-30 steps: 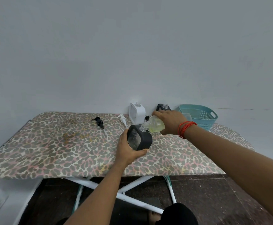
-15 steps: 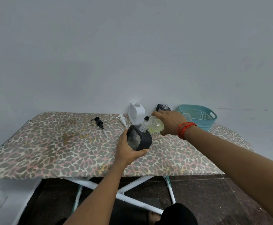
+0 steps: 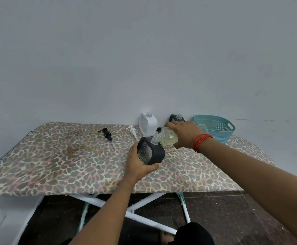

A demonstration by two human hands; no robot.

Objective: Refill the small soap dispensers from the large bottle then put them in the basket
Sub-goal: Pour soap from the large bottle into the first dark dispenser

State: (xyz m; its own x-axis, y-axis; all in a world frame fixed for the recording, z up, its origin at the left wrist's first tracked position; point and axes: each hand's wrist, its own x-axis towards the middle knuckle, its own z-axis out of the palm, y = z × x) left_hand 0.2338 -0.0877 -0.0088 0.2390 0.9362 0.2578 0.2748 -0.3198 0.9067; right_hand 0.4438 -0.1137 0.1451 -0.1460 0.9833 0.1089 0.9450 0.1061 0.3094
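Note:
My left hand (image 3: pixel 138 165) grips a black soap dispenser (image 3: pixel 150 150) with a clear ribbed window, held above the board's middle. My right hand (image 3: pixel 184 134) holds a clear bottle of yellow soap (image 3: pixel 167 137) tipped on its side, its neck meeting the dispenser's open top. A white dispenser (image 3: pixel 148 123) and another black dispenser (image 3: pixel 177 118) stand uncapped at the back by the wall. The teal basket (image 3: pixel 216 128) sits at the back right.
The leopard-print ironing board (image 3: pixel 64 160) carries a black pump head (image 3: pixel 107 134) and a white pump head (image 3: pixel 132 130) lying loose. A clear lidded box (image 3: pixel 203 128) sits beside the basket. A small black cap (image 3: pixel 159 129) lies near the white dispenser.

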